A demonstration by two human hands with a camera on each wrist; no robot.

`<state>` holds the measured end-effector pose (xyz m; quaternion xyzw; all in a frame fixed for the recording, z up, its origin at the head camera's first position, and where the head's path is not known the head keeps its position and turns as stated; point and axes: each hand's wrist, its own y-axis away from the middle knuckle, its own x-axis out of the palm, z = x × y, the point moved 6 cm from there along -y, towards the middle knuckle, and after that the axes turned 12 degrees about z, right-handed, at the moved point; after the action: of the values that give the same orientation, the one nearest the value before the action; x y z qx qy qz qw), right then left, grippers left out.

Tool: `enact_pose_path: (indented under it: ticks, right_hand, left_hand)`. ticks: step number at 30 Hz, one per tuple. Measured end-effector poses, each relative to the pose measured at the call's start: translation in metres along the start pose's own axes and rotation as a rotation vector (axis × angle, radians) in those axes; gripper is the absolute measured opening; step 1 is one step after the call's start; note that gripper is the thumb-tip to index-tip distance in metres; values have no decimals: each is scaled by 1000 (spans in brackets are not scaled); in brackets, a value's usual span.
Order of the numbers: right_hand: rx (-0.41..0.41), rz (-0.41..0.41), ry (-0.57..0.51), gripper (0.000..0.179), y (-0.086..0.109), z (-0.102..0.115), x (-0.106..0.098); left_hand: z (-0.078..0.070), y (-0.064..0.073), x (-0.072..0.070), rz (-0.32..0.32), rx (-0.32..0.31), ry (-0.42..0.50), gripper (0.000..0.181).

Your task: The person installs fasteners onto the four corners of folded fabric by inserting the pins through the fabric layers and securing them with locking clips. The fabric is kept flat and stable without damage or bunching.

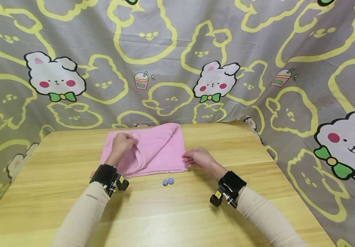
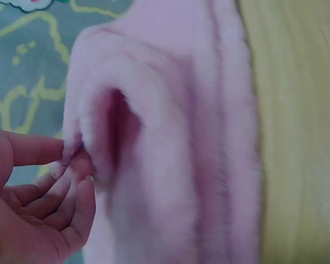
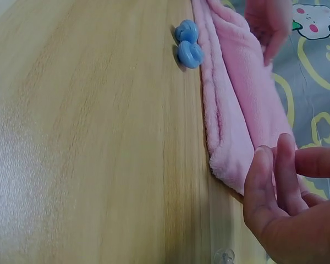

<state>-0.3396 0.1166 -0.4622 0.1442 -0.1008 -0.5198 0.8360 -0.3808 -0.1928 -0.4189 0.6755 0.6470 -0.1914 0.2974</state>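
A pink plush towel lies at the back of the wooden table, with its left part folded over diagonally. My left hand pinches the fold's edge between thumb and fingertips. In the left wrist view, the pinched pink cloth rises and gapes in a dark hollow beside the left hand. At the towel's right edge is my right hand, its fingers loosely bent. Seen from the right wrist, the right hand has its fingertips over the towel's right end, with no cloth visibly gripped.
Two small, rounded blue pieces sit side by side just in front of the towel. A small clear object lies on the wood near the right hand. A grey curtain with yellow cartoon outlines hangs behind and beside the table.
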Motion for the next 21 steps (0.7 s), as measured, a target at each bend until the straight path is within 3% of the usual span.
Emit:
enact_pose_path:
  ticks: [8, 15, 21]
  right_hand:
    - [-1, 1, 21, 28, 1, 1, -1]
    - [-7, 7, 34, 29, 1, 1, -1]
    - [5, -5, 10, 28, 2, 2, -1]
  left_hand:
    - [21, -4, 6, 22, -28, 20, 20]
    - [18, -5, 8, 14, 5, -25, 19]
    - [4, -1, 4, -80, 51, -103, 26]
